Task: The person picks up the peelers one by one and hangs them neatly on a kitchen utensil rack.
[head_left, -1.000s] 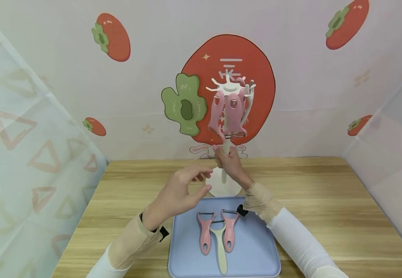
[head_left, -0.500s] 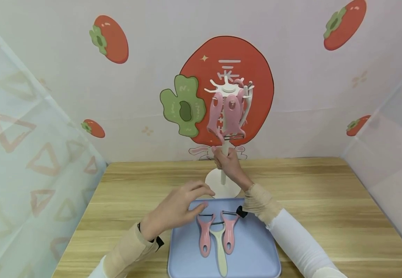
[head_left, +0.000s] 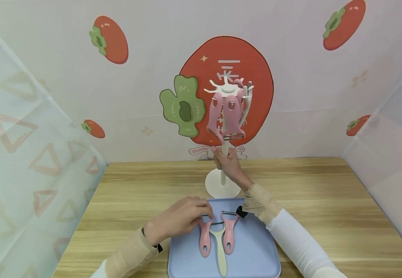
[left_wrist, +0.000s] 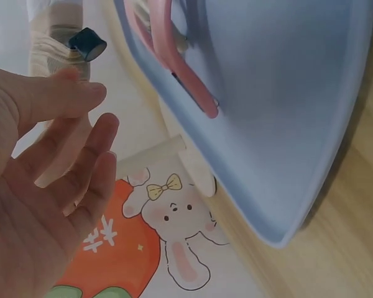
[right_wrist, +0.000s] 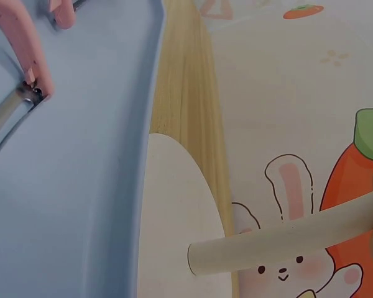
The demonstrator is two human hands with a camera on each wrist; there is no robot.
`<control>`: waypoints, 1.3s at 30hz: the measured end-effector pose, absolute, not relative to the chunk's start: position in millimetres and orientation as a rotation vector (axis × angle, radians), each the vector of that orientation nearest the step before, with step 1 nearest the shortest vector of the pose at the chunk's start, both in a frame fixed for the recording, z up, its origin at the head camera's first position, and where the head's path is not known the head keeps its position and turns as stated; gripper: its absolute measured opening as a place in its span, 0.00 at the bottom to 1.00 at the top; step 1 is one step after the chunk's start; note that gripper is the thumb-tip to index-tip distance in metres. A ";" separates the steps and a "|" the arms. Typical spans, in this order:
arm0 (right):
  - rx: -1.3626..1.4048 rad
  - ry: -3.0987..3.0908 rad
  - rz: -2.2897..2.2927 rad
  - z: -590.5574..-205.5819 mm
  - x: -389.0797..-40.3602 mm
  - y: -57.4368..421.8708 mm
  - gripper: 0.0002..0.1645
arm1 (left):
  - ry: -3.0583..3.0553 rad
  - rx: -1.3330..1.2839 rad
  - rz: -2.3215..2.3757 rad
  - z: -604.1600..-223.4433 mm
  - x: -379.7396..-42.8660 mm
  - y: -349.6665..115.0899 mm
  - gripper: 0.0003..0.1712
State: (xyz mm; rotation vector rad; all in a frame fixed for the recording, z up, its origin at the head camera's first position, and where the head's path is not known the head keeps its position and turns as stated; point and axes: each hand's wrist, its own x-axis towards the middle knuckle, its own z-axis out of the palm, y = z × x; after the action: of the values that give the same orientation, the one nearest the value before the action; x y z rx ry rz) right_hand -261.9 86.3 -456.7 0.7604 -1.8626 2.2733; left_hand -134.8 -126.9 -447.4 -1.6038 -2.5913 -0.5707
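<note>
The left pink peeler [head_left: 205, 237] is lying on the blue tray [head_left: 256, 251]; the left hand [head_left: 178, 217] is hanging over its blade end, thumb and fingers loosely parted, while the right hand [head_left: 231, 165] is gripping the white stand [head_left: 223, 178].

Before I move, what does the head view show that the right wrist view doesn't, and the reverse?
Only the head view shows the left hand and the pink peelers hanging from the white hook ring.

Only the right wrist view shows the printed rabbit's nose and mouth.

Both show the blue tray, part of a pink peeler lying in it, the white post, the round base, and the right hand, of which the right wrist view catches only slivers.
</note>
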 end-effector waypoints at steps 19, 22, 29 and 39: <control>0.735 -1.896 2.266 -457.1 -260.6 87.1 0.33 | -2.740 -1.628 -0.490 -472.5 -119.6 -123.7 0.09; 0.741 -1.899 2.259 -456.7 -261.1 87.2 0.33 | -2.730 -1.623 -0.455 -473.7 -119.7 -122.8 0.10; 0.745 -1.902 2.252 -455.9 -260.2 86.9 0.33 | -2.662 -1.617 -0.307 -479.3 -120.5 -120.5 0.12; 0.762 -1.882 2.265 -455.0 -260.0 86.7 0.34 | -2.656 -1.566 -0.187 -475.9 -120.5 -121.8 0.15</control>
State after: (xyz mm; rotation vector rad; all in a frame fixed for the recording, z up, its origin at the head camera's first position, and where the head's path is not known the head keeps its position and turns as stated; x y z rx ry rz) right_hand -260.0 86.7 -455.0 0.7623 -1.8823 2.2653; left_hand -120.5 -121.8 -475.9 -1.5659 -2.6556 -0.1868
